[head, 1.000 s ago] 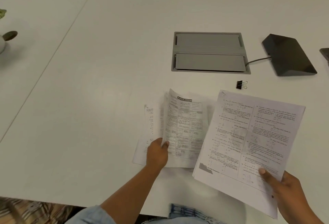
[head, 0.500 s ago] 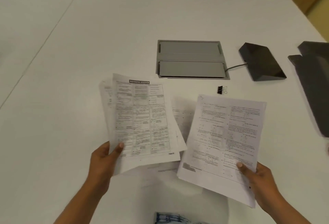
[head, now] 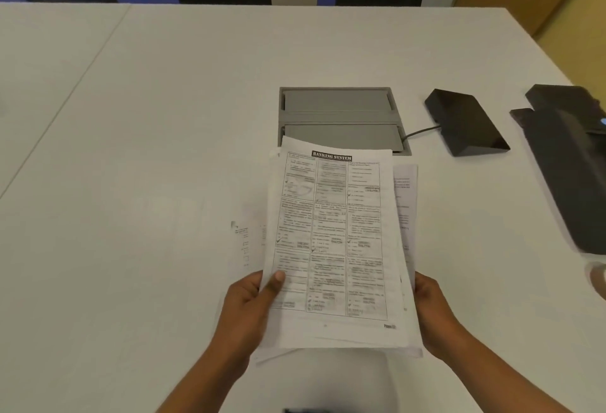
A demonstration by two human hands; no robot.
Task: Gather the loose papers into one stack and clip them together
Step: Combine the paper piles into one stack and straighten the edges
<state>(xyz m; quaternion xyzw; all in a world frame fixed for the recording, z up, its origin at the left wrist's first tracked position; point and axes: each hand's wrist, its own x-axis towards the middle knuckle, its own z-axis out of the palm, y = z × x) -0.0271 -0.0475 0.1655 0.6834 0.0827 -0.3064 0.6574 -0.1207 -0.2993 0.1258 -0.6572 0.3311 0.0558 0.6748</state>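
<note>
Both hands hold the stack of white printed papers [head: 331, 242] above the white table [head: 164, 117]: the left hand [head: 249, 311] grips its lower left edge, thumb on the top sheet headed "BANKING SYSTEM", while the right hand [head: 429, 311] clasps the right edge, its fingers hidden behind the sheets. The stack covers the near edge of the grey recessed cable box [head: 337, 114], and one loose white sheet [head: 246, 242] on the table shows only partly at its left. The small print is too blurred to read.

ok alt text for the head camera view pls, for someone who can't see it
Two hands, left hand and right hand, hold a stack of printed papers, top sheet headed "Banking System", above a white table. Another sheet lies beneath; behind are a grey cable hatch and a black wedge-shaped device.
</note>
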